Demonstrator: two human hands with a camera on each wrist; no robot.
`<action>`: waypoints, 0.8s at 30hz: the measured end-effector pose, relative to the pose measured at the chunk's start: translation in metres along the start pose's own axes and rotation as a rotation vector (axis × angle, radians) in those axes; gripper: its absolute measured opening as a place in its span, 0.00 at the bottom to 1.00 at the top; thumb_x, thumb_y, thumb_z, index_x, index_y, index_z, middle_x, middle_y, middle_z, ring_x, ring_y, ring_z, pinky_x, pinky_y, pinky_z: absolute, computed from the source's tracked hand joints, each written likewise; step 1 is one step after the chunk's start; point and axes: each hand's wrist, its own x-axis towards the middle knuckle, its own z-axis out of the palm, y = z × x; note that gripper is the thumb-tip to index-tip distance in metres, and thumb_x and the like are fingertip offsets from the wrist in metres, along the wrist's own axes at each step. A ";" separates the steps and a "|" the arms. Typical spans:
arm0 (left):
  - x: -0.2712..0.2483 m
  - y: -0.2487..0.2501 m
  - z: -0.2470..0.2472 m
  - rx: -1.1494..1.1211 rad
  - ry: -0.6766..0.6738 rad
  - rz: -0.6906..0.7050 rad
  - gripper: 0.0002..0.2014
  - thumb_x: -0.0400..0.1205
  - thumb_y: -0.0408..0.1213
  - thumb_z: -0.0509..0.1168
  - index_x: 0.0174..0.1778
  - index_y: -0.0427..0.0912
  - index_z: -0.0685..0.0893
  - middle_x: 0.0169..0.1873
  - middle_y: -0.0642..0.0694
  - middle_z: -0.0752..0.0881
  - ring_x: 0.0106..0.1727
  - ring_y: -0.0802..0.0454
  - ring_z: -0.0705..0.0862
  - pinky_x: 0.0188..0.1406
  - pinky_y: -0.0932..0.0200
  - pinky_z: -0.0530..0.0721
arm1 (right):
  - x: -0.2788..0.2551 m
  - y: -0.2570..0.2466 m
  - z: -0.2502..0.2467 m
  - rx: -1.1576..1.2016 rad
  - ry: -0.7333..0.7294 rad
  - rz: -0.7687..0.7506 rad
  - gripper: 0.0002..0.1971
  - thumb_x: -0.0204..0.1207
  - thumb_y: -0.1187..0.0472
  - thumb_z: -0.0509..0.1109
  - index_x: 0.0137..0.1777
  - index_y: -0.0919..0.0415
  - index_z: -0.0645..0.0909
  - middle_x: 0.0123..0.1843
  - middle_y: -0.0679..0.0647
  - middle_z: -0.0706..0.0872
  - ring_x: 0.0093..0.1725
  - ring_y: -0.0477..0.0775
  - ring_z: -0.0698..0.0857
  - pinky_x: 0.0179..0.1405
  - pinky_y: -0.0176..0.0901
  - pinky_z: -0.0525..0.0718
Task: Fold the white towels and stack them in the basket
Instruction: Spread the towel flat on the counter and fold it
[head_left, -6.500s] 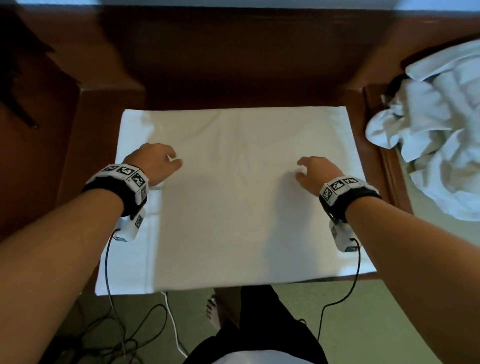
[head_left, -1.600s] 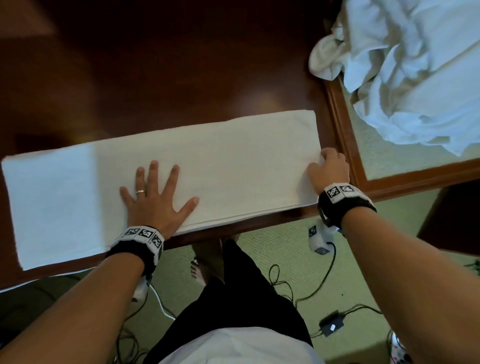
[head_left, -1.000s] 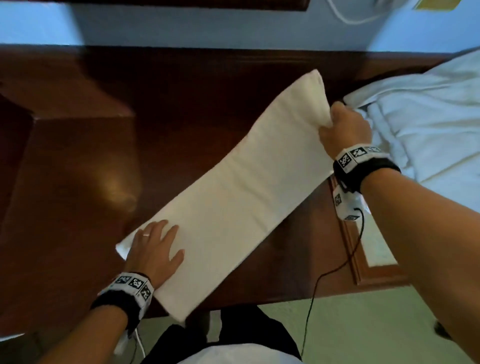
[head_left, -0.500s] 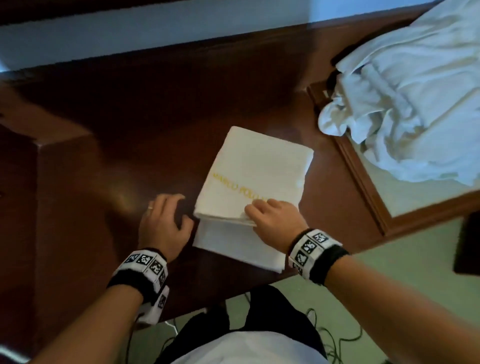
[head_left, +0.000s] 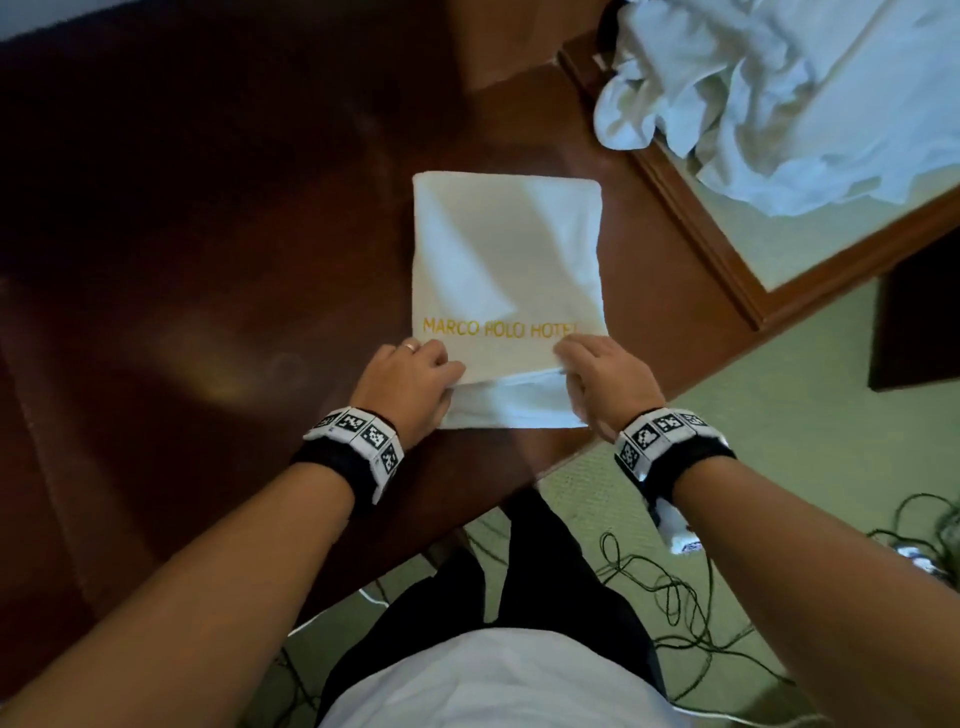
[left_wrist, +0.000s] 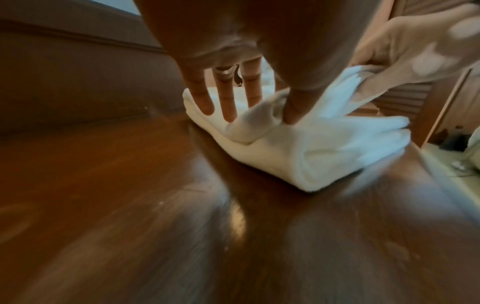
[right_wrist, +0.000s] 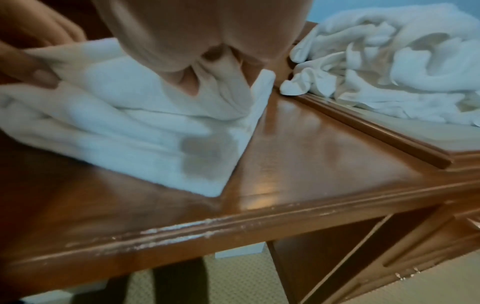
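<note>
A folded white towel (head_left: 506, 260) with yellow hotel lettering lies on the dark wooden table (head_left: 208, 260), close to its near edge. My left hand (head_left: 441, 376) pinches the near left corner of the top layer, fingers on top and thumb tucked into the fold (left_wrist: 259, 115). My right hand (head_left: 569, 364) grips the near right corner of the same layer, fingers curled on the cloth (right_wrist: 221, 98). A lower layer (head_left: 514, 410) sticks out toward me beneath both hands. No basket shows in any view.
A heap of unfolded white towels (head_left: 789, 104) lies on a glass-topped side table with a wooden frame (head_left: 691, 218) at the upper right. Black cables (head_left: 670, 592) trail on the green carpet below the table's near edge (right_wrist: 233, 228).
The long strip has been folded into a compact rectangle. Since half a second ago my left hand moved off the table onto the towel's near left corner, and the towel turned square to me.
</note>
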 end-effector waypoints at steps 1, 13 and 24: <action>-0.003 0.001 0.000 -0.036 0.052 -0.005 0.11 0.74 0.39 0.69 0.52 0.46 0.89 0.46 0.44 0.85 0.43 0.37 0.83 0.39 0.47 0.80 | -0.004 -0.001 -0.003 0.012 0.053 -0.008 0.15 0.67 0.71 0.66 0.53 0.66 0.84 0.54 0.60 0.87 0.52 0.67 0.85 0.41 0.53 0.87; -0.017 0.017 0.010 -0.145 0.251 0.013 0.13 0.77 0.33 0.65 0.55 0.40 0.87 0.46 0.41 0.84 0.44 0.38 0.81 0.37 0.47 0.80 | -0.043 0.009 -0.002 -0.037 0.146 0.060 0.13 0.75 0.65 0.65 0.58 0.64 0.84 0.55 0.62 0.84 0.53 0.68 0.82 0.47 0.55 0.83; -0.036 0.015 0.031 -0.068 0.136 0.053 0.12 0.68 0.23 0.71 0.41 0.40 0.79 0.40 0.39 0.78 0.37 0.38 0.77 0.29 0.48 0.76 | -0.057 0.009 0.010 -0.210 0.008 -0.049 0.12 0.61 0.73 0.74 0.43 0.62 0.80 0.41 0.59 0.79 0.38 0.62 0.76 0.32 0.50 0.72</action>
